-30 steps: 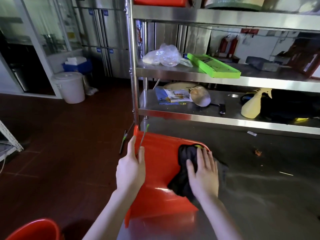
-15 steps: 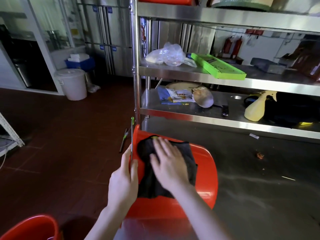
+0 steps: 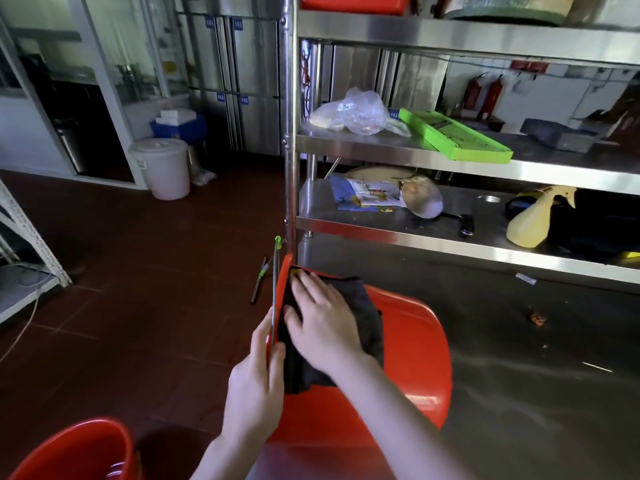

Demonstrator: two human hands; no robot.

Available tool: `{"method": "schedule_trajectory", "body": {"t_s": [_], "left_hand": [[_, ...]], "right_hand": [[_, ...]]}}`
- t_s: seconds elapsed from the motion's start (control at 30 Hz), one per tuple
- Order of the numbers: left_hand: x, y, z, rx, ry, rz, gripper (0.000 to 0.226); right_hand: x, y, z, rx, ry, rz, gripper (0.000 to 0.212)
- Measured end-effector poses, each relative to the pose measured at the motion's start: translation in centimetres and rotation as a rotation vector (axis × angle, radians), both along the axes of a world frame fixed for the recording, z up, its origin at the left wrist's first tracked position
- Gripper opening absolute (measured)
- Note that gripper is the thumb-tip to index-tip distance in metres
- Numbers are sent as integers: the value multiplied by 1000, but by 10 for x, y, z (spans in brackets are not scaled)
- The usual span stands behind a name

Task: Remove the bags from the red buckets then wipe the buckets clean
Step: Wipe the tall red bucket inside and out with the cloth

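Note:
A red bucket (image 3: pixel 412 348) lies on its side on the steel table (image 3: pixel 540 382), its rim toward the left edge. My left hand (image 3: pixel 254 382) grips that rim and the thin wire handle (image 3: pixel 276 282), which sticks up with a green tip. My right hand (image 3: pixel 322 317) presses flat on a dark cloth (image 3: pixel 363 327) spread over the bucket's outer wall near the rim. A second red bucket (image 3: pixel 79 452) stands on the floor at bottom left. A crumpled clear plastic bag (image 3: pixel 353 112) rests on the upper shelf.
A steel shelf rack (image 3: pixel 415 147) rises behind the table, holding a green tray (image 3: pixel 457 136), papers, a pan and a yellow spray bottle (image 3: pixel 533 220). A white lidded bin (image 3: pixel 162 168) stands on the red tile floor. A small orange scrap (image 3: pixel 538 319) lies on the table.
My right hand slid the cloth from the bucket's right side across to its left rim. The left hand shifted its grip along the rim, and the wire handle swung upright.

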State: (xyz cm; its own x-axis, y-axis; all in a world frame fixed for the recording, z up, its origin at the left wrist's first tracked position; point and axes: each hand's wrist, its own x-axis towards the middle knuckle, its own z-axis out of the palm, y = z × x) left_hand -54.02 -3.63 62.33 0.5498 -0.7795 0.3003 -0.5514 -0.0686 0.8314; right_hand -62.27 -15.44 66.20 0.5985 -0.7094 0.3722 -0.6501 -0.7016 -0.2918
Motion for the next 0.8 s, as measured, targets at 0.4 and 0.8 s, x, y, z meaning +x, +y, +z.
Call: {"method": "schedule_trajectory", "body": {"t_s": [0.4, 0.8], "left_hand": [[14, -72, 91, 333, -36, 92, 68], [2, -24, 56, 112, -15, 69, 72]], "right_hand": [[-49, 50, -33, -100, 2, 20, 58], [-94, -52, -7, 360, 121, -332, 49]]}}
